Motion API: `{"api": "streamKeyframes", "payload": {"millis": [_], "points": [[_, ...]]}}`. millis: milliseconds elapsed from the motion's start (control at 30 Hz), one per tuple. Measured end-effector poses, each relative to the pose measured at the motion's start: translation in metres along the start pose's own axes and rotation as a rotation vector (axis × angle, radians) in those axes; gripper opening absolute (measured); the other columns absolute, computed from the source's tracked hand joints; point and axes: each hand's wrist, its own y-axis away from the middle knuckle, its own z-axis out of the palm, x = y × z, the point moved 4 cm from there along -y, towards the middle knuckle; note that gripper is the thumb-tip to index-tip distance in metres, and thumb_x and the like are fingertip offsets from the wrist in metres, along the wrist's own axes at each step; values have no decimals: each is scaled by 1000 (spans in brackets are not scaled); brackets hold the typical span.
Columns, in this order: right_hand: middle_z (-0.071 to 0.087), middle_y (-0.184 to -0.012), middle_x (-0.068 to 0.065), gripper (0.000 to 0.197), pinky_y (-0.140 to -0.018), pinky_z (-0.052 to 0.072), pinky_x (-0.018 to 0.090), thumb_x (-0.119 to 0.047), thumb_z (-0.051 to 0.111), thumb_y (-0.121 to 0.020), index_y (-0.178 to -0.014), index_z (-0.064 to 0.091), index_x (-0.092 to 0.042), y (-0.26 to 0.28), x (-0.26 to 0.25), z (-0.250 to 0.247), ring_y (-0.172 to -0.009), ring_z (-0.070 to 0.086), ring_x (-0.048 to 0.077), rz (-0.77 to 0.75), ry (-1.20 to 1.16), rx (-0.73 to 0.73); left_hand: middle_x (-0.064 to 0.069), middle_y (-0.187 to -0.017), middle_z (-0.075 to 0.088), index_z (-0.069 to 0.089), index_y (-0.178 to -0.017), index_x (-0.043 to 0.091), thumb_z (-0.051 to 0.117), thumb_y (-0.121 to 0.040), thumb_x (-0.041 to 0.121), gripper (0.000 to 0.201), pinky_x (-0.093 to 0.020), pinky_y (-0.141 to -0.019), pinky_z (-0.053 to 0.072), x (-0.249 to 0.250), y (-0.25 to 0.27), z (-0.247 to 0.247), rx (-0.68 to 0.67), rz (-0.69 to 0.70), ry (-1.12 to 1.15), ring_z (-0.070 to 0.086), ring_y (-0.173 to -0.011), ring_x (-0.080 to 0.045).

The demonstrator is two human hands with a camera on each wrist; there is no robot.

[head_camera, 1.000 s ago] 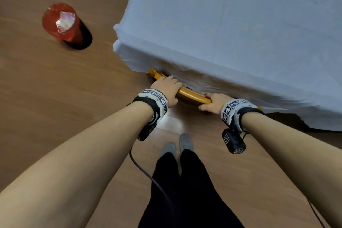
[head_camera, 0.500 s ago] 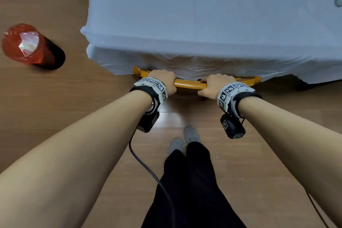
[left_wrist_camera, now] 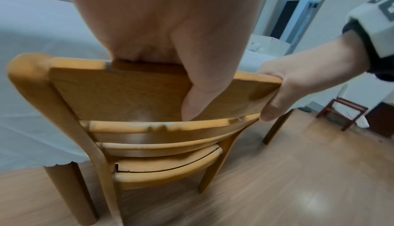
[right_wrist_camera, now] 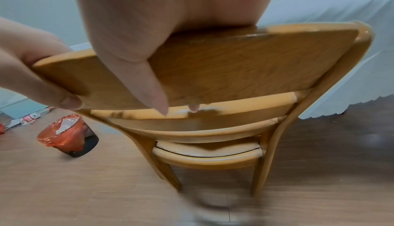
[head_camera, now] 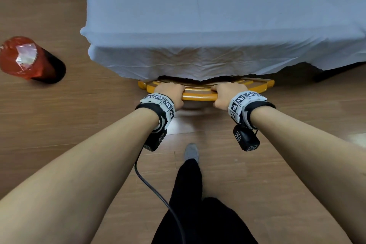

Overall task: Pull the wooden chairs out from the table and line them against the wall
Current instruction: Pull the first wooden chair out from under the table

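A yellow wooden chair [head_camera: 200, 96] stands at the near edge of the table [head_camera: 198, 16], which is draped in a pale blue cloth. Its seat is mostly under the cloth's hem. My left hand [head_camera: 170, 95] grips the left part of the top back rail, thumb down the back panel [left_wrist_camera: 119, 93]. My right hand [head_camera: 225, 95] grips the right part of the same rail, thumb on the panel [right_wrist_camera: 234, 71]. The chair's back slats, seat and legs show in both wrist views. No other wooden chair is in view.
A bin with a red liner [head_camera: 29, 59] stands on the wooden floor to the left, also visible as the bin [right_wrist_camera: 68, 133]. A dark red stool [left_wrist_camera: 341, 113] sits far right by the wall. My legs and one foot [head_camera: 191, 152] are just behind the chair.
The chair has come out toward me, so more of its back and seat shows beyond the cloth. The view has swung square to the table. One foot has stepped back.
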Motion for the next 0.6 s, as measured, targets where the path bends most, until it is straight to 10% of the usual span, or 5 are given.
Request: {"api": "streamKeyframes", "payload": {"millis": [600], "points": [[64, -108, 4, 27, -70, 50, 36, -17, 60, -89, -116, 57, -19, 138, -4, 145, -91, 62, 27, -115, 68, -10, -6, -122, 61, 50, -132, 19, 56, -92, 24, 41, -41, -92, 45, 84, 142, 134, 3, -23, -152, 56, -114, -29]]}}
